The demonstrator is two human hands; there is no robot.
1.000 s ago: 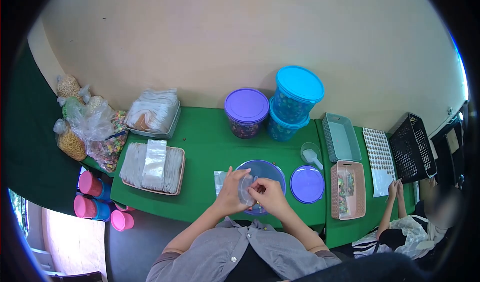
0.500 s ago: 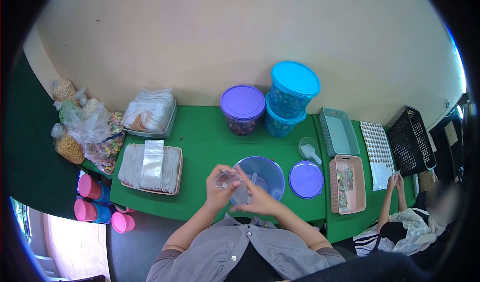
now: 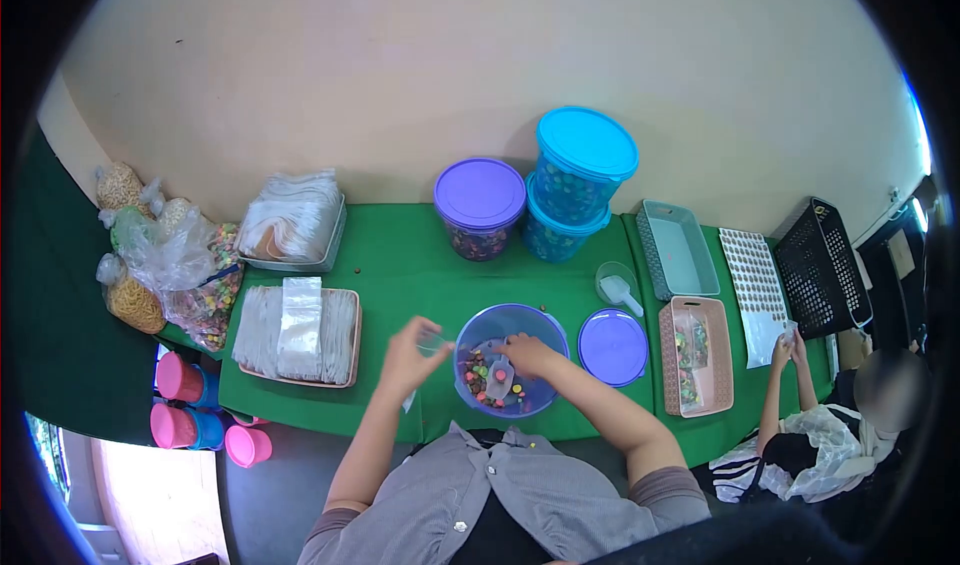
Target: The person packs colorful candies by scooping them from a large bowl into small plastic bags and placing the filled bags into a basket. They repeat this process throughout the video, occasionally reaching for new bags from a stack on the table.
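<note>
A purple tub (image 3: pixel 556 393) stands before me, with colourful candies (image 3: pixel 473 373) at its bottom. My right hand (image 3: pixel 530 355) reaches into it, fingers closed at the handle end of a clear scoop (image 3: pixel 499 379) that lies among the candies; the handle is mostly hidden by the fingers. Left of the tub, my left hand (image 3: pixel 405 358) pinches a small clear plastic bag (image 3: pixel 434 344) by its mouth. The bag's mouth looks spread, and most of its body is hidden behind the hand.
A purple lid (image 3: pixel 612 349) and a bowl with a scoop (image 3: pixel 617 288) lie right of the tub. Lidded tubs (image 3: pixel 480 210) stand behind. Baskets of plastic bags (image 3: pixel 297 335) are at left, a pink basket (image 3: pixel 715 390) at right. Another person (image 3: pixel 800 445) works at far right.
My hands have come apart. The right hand has gone down into the tub to the scoop, and the left has moved left with the plastic bag. Candies in the tub now show.
</note>
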